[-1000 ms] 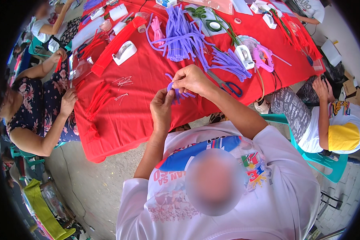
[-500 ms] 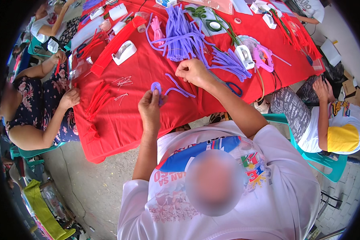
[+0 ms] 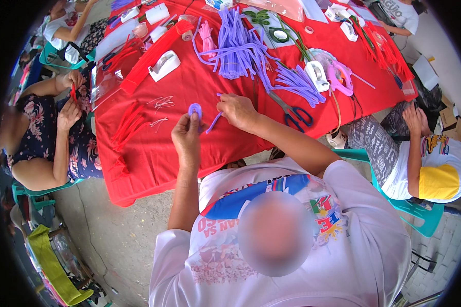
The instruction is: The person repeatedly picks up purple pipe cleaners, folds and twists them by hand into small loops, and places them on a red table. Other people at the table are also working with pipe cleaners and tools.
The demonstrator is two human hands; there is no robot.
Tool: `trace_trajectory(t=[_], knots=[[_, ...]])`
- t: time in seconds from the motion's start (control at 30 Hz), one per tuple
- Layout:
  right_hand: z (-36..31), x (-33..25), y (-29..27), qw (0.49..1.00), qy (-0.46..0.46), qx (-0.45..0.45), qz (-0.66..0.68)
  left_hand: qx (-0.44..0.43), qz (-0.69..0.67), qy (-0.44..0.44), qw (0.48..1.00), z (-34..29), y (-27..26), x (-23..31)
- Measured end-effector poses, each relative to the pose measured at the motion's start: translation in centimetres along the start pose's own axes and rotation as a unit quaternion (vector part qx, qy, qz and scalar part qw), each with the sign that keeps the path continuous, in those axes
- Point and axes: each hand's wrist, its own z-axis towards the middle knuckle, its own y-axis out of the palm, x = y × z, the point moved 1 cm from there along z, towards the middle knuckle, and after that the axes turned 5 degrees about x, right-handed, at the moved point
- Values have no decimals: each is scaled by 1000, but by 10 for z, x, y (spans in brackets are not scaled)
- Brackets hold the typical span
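My left hand [image 3: 186, 139] is closed in a pinch around a purple coiled disc [image 3: 194, 109], wound from fuzzy pipe cleaner, which stands up above the thumb. To its right, my right hand [image 3: 238, 111] has its fingers closed on a short purple pipe cleaner [image 3: 213, 124]. One end of it slants down toward the left hand, and a bit of purple also shows above the fingertips. The rest is hidden by the hand. Scissors [image 3: 297, 117] with dark blue handles lie to the right of my right wrist.
Purple pipe cleaners [image 3: 234, 48] lie in a big bundle ahead, with a smaller bundle [image 3: 299, 84] at right. White tape dispensers [image 3: 164, 66], red pipe cleaners [image 3: 129, 125] and pale thin stems [image 3: 163, 102] lie on the red cloth [image 3: 153, 189]. Co-workers sit at both sides.
My right hand has moved left and down to the short purple pipe cleaner and closed on it. My left hand, with the coiled disc, has shifted slightly left. The scissors show more fully.
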Motion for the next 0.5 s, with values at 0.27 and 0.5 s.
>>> trace_trajectory(t=[0.27,0.5], knots=[[27,0,-57,936,191,-18,295,-86,107,-22,990,-14,16,-6],[18,-11,-61,865,257,-77,423,-96,147,-13,984,-12,29,-9]])
